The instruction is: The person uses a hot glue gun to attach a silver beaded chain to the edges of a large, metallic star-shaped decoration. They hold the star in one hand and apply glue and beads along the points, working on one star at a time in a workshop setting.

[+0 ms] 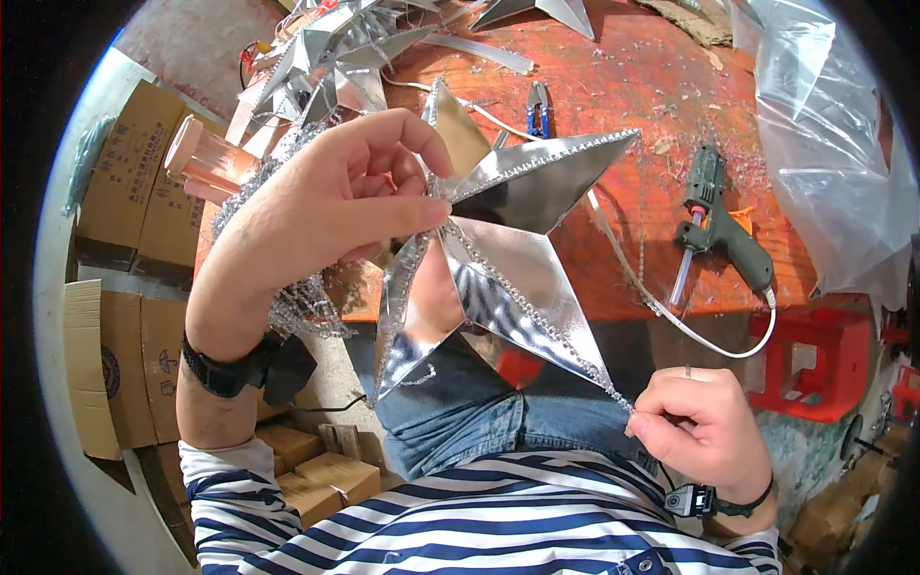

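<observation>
A shiny silver five-pointed star (537, 287) is held up over my lap at the table's front edge. Thin silver beaded trim (522, 302) runs along its ridges, from the centre down to the lower right point. My left hand (345, 182) is closed at the star's centre, with thumb and forefinger pressed against the ridge where the trim lies. At the lower right tip, my right hand (704, 417) pinches the trim's end. The fingertips of that hand cover the very end. Part of the star's left side is hidden behind my left hand.
The orange-red table (652, 86) carries a dark green glue gun (714, 216) with a white cord, blue-handled pliers (540, 110) and a pile of silver stars (326, 57). Loose trim (302, 307) hangs at the left. A plastic bag (824, 125) drapes over the right side, above a red stool (810, 364).
</observation>
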A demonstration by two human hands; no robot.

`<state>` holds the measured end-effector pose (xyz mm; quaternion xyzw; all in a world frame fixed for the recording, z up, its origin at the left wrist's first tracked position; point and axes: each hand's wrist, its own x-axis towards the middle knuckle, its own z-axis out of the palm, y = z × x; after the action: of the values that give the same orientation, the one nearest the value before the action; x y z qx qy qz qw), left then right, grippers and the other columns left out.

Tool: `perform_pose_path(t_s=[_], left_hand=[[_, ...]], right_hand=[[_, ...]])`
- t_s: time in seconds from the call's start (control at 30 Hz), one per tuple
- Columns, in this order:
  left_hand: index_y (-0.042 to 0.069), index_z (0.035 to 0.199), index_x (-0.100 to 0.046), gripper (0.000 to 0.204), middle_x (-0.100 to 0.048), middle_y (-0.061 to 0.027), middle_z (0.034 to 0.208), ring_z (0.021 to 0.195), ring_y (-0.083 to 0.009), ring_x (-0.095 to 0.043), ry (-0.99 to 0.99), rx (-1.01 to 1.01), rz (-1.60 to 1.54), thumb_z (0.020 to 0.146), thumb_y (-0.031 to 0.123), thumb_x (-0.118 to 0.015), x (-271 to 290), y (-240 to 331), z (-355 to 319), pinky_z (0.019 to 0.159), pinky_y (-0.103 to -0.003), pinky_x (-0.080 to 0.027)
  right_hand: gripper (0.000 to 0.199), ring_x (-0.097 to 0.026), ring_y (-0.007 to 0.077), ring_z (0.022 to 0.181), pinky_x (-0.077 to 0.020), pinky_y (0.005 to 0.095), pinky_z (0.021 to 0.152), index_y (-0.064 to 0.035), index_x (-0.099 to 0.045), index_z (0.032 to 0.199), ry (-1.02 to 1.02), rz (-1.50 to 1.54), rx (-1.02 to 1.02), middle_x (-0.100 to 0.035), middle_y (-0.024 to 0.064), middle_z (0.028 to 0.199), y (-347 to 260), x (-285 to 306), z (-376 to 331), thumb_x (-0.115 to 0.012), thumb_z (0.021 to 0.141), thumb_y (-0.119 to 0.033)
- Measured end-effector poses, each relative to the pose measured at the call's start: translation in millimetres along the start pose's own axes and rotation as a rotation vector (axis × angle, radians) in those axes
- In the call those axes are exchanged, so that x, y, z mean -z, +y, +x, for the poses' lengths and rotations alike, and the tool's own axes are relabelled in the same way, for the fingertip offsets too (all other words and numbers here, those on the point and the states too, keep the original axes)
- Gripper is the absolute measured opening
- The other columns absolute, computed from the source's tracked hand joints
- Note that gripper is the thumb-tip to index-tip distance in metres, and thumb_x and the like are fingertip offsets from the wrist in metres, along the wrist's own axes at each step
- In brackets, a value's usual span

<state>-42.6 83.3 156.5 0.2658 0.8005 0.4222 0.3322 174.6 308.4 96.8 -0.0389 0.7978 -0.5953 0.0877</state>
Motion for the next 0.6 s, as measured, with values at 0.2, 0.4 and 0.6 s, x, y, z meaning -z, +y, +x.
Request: perform_pose_path(t_s=[0.2,0.4,0.6], left_hand=[[0.007,0.098,-0.052,0.020,-0.044,0.0077,0.070,0.051,0.0036,-0.036,-0.008,-0.036,0.023,0.083,0.008,-0.066,1,-3,1,0.040,-0.014,-0.026],[0.007,0.098,-0.052,0.020,-0.043,0.0082,0.069,0.050,0.0035,-0.036,-0.005,-0.018,0.018,0.084,0.009,-0.065,1,-1,0,0.040,-0.014,-0.026],[0.007,0.098,-0.052,0.020,-0.042,0.0086,0.068,0.050,0.0035,-0.035,-0.009,-0.014,0.012,0.083,0.008,-0.066,0,-1,1,0.039,-0.015,-0.026]], right_hand=[[0.011,-0.054,0.0204,0.057,-0.0414,0.0296,0.051,0.0001,-0.059,0.074,-0.026,0.017,0.001,-0.056,0.0088,0.065,6,1,2,-0.063,0.081,-0.008],[0.013,-0.055,0.0216,0.059,-0.0424,0.0309,0.055,-0.0002,-0.059,0.074,-0.024,0.053,0.021,-0.055,0.0092,0.064,15,0,6,-0.062,0.083,-0.009],[0.015,-0.054,0.0225,0.058,-0.0424,0.0313,0.055,-0.0009,-0.058,0.072,-0.045,0.054,0.042,-0.054,0.0095,0.064,16,-1,7,-0.062,0.083,-0.010]])
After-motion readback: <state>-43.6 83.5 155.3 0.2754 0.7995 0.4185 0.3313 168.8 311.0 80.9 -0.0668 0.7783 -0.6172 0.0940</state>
